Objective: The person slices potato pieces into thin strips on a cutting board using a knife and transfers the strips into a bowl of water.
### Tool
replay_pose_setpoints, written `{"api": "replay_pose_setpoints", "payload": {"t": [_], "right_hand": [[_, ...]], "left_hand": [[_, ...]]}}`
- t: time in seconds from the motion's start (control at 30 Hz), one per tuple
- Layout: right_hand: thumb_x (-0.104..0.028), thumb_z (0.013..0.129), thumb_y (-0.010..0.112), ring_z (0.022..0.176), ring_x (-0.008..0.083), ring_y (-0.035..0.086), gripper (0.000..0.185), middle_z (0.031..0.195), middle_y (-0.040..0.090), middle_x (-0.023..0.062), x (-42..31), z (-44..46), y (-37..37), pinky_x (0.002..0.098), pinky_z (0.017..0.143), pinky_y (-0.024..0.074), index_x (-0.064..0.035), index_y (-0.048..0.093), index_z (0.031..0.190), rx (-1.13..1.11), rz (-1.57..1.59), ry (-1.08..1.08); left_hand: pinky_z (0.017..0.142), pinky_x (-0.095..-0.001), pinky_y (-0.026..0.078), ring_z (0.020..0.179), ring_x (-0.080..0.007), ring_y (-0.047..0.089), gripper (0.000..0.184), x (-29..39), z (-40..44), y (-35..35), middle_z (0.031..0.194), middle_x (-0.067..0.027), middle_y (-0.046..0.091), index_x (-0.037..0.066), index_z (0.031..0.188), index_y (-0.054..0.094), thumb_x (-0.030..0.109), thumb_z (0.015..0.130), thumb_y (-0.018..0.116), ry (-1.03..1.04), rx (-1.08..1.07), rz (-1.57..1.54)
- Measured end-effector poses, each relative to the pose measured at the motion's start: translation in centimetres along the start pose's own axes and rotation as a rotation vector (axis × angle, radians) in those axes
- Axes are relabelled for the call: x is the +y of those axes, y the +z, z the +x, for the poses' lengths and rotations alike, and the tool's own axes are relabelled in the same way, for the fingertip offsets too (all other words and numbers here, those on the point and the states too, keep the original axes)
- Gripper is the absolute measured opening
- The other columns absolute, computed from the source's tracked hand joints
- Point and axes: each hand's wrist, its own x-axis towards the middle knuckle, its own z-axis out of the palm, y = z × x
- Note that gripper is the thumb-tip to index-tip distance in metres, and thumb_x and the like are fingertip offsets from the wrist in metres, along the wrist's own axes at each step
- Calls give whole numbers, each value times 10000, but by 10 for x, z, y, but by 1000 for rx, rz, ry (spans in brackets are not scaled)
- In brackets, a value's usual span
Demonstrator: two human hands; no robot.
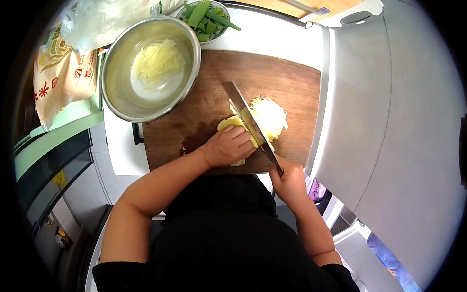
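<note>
My right hand (290,184) is closed around the handle of a cleaver (249,119), whose broad blade slants up and left over the wooden cutting board (296,87). Curled fingers of my left hand (229,146) press down on pale yellow potato slices (225,122) just left of the blade. Right of the cleaver lies a heap of thin potato shreds (268,117). My left fingers partly cover the slices, and the blade's cutting edge is hard to make out.
A steel bowl (111,87) with potato shreds (158,61) in water stands at the board's upper left. Behind it are a plate of green leaves (206,19) and a plastic bag (102,22). A printed food bag (51,73) sits at left; a grey wall (360,97) borders the right.
</note>
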Motion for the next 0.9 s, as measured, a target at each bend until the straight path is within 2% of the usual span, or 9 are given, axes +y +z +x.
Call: {"api": "replay_pose_setpoints", "payload": {"t": [0.13,0.2,0.23,0.3,0.4,0.43,0.5,0.7,0.9], "right_hand": [[-25,743,622,629,392,607,325,679,602,230,-2,-6,-5,431,583,494,-43,644,1066,-62,-41,12],[-5,792,566,549,342,589,263,639,568,223,-1,-6,0,360,526,456,-11,641,1045,-15,-28,-31],[-5,792,566,549,342,589,263,639,568,223,-1,-6,2,360,526,456,-11,641,1045,-17,-28,-29],[-34,733,628,637,393,610,359,682,606,222,2,-5,7,446,590,500,-55,625,1092,3,-75,-53],[-10,782,571,605,387,598,312,663,583,234,6,8,22,390,557,476,-27,635,1088,14,-189,-43],[-10,782,571,605,387,598,312,663,583,234,7,13,22,390,557,476,-27,635,1088,14,-189,-52],[-55,730,634,634,400,602,355,673,598,220,7,14,23,462,589,491,-53,622,1085,14,-163,-41],[-35,742,627,638,391,607,333,681,598,231,-4,0,-5,441,584,489,-40,636,1074,-47,-11,-3],[-28,746,624,633,388,612,337,674,601,225,-2,-5,0,434,586,496,-41,634,1083,-35,-55,-9]], "left_hand": [[619,-293,443,707,-170,505,147,-1,-2,6,743,-2,476,96,752,560,169,725,686,13,37,34],[628,-294,448,724,-172,515,141,-2,-2,4,765,-3,496,92,783,584,166,723,688,22,17,27],[628,-294,448,724,-172,515,141,-1,-1,3,765,-3,496,92,783,584,166,723,688,21,16,26],[638,-292,452,746,-173,527,155,-1,3,1,793,-5,518,85,827,608,163,721,689,14,70,8],[646,-292,456,763,-172,537,186,-1,4,0,814,-6,534,80,871,625,161,717,691,20,64,6],[646,-292,456,763,-172,537,186,-2,5,1,814,-6,534,80,871,625,161,717,691,20,67,14],[646,-292,452,755,-175,529,159,0,3,1,792,-5,519,85,823,608,163,715,693,11,31,14],[643,-283,444,736,-173,512,158,0,-2,2,766,-8,485,96,747,557,176,721,691,14,7,30],[654,-290,452,753,-169,521,137,0,-1,2,790,-9,505,94,790,596,169,724,689,4,25,9]]}}
